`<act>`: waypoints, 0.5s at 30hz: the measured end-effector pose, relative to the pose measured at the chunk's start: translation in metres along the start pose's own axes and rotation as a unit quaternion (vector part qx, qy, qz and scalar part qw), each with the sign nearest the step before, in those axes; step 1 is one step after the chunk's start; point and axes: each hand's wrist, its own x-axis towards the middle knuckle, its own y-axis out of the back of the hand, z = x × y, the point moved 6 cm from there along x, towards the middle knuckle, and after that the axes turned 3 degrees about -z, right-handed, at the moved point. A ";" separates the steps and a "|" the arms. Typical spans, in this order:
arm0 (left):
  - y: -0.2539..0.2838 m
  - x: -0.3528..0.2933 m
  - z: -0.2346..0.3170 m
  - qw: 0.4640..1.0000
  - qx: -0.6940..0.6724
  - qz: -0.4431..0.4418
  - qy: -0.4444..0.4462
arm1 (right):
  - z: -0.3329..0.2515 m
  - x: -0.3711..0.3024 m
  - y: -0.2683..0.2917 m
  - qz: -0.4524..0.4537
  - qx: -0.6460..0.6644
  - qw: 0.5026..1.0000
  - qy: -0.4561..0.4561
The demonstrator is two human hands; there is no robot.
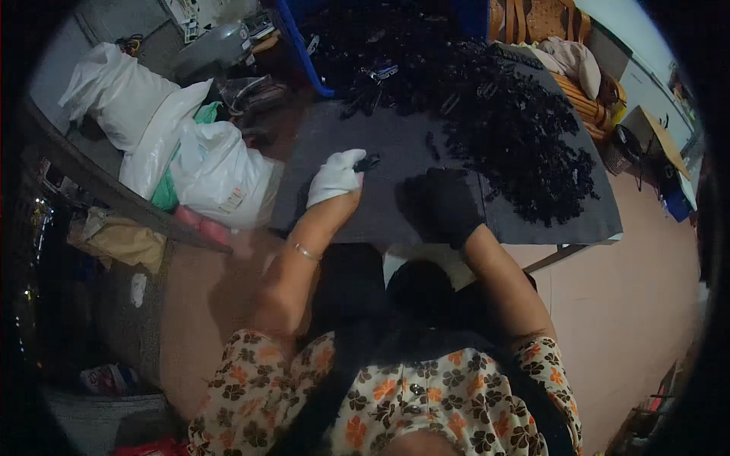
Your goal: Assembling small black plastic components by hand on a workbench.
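Note:
My left hand (337, 176), in a white glove, is closed over the left part of the table. Its fingertips pinch a small black piece (369, 163), too dark to name more exactly. To its right, my right hand (445, 199) wears a black glove and is low over the table near the front edge. Its fingers blend into the dark surface, so whether it grips anything is hidden. Beyond both hands spreads a large heap of small black parts (525, 144), with a few shiny bits (384, 73) among them. A dark grey cover (319, 129) lies on the table.
A blue bin (304, 57) with more black parts stands at the table's far side. Stuffed white bags (220, 171) sit on the left, beside pink rolls (202, 226). An orange-brown slatted chair (582, 102) and a cardboard box (658, 140) are at the right.

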 end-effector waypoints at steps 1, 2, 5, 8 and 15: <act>0.004 -0.007 0.004 1.000 0.001 -0.001 0.005 | 0.001 0.001 0.006 0.023 0.033 0.999 -0.012; 0.008 -0.013 0.004 0.994 -0.104 -0.008 0.044 | 0.002 0.001 0.010 0.045 0.066 0.997 -0.024; -0.005 -0.017 0.016 0.972 -0.230 -0.020 0.050 | 0.024 -0.013 -0.016 0.021 0.090 0.993 -0.072; 0.029 -0.030 0.020 0.981 -0.190 0.023 -0.014 | 0.000 -0.017 0.021 0.127 0.326 0.933 -0.086; 0.039 -0.045 0.064 0.941 -0.305 -0.139 0.044 | -0.041 -0.037 0.055 0.181 0.216 0.957 0.067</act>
